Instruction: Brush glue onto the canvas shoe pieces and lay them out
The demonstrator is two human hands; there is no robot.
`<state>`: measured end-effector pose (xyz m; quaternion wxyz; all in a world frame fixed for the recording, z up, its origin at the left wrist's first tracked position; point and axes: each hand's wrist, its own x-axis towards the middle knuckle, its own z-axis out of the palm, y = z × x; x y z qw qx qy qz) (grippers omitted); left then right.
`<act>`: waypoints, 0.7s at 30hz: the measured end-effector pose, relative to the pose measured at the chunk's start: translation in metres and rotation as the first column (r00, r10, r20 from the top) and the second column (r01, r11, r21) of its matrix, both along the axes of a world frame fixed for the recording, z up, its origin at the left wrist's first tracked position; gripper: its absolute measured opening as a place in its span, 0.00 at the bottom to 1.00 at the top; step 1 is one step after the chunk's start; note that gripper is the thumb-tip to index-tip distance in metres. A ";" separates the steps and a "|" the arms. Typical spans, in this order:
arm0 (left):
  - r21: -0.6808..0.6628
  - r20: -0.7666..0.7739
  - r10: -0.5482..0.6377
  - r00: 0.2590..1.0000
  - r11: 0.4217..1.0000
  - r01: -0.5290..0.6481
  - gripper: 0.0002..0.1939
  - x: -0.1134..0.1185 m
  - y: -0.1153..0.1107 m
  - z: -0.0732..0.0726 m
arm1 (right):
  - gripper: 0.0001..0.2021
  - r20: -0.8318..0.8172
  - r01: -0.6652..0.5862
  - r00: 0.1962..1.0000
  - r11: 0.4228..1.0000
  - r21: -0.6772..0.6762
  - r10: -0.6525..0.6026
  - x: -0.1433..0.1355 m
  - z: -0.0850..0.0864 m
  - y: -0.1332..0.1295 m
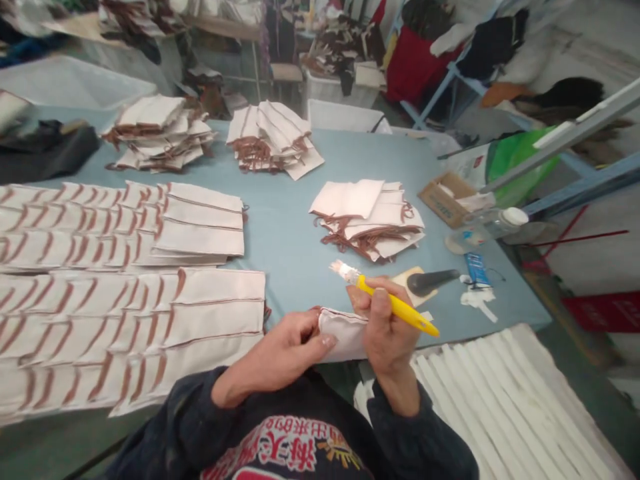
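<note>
My left hand (283, 350) is closed on the left end of a white fabric piece (345, 337) with a brown edge, thumb on top, at the table's front edge. A paintbrush (407, 312) with a yellow handle is gripped in my right hand (390, 333). Its white-coated bristles point away to the left, above the table. Fingers of the right hand are also at the right end of the fabric piece; whether they pinch it is hidden. Just beyond that hand, a dark cone-shaped object (433, 283) rests on a pale yellow pad (403, 278).
Overlapping rows of white pieces (210, 300) cover the table's left side. Brown-edged stacks (367, 207) stand farther back. A clear jar (475, 233), a cardboard box (447, 200) and a blue packet (477, 270) lie right. White strips (495, 393) are on a lower surface.
</note>
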<state>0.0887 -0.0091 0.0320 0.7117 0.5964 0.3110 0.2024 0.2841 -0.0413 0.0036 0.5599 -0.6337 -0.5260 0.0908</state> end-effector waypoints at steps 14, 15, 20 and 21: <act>-0.305 0.060 0.124 0.990 0.947 -0.100 0.19 0.009 0.015 0.015 | 0.12 0.407 -0.379 0.870 0.906 0.189 0.279 0.013 0.056 -0.032; -0.323 0.071 0.128 0.989 0.941 -0.099 0.20 0.009 0.013 0.015 | 0.11 0.458 -0.392 0.844 0.904 0.170 0.280 0.015 0.058 -0.031; -0.452 0.078 0.186 0.979 0.882 -0.132 0.21 0.009 0.006 0.007 | 0.09 0.575 -0.438 0.771 0.883 0.169 0.272 0.027 0.064 -0.032; -0.465 0.074 0.200 0.977 0.874 -0.144 0.21 0.009 0.005 0.006 | 0.09 0.588 -0.446 0.762 0.879 0.170 0.273 0.029 0.065 -0.033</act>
